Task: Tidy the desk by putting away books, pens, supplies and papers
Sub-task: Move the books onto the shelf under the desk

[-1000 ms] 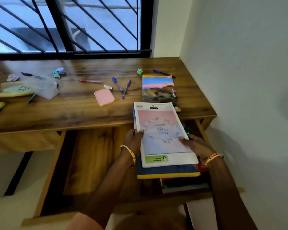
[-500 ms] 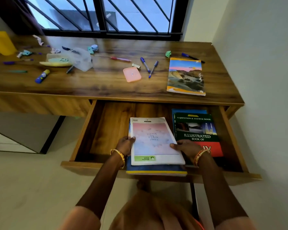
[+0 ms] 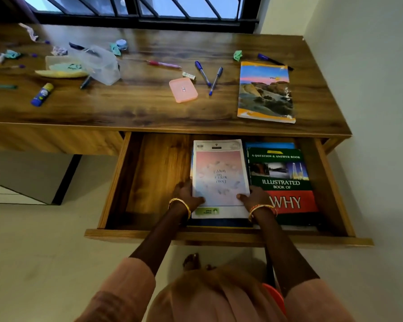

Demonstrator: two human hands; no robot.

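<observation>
Barred window point(image 3: 137, 8) at 12 o'clock, dark frame. Pale wall point(image 3: 370, 112) at 3 o'clock. Light floor point(image 3: 44, 252) at 8 o'clock. Grey cabinet point(image 3: 33, 177) w/ black edge at 9 o'clock.

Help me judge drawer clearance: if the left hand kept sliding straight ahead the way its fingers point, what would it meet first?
The left hand points toward the drawer's back, alongside the pink notebook. The bare drawer floor ahead looks free, so it would probably first meet the shadowed back under the desk edge, though depth there is unclear.
</observation>
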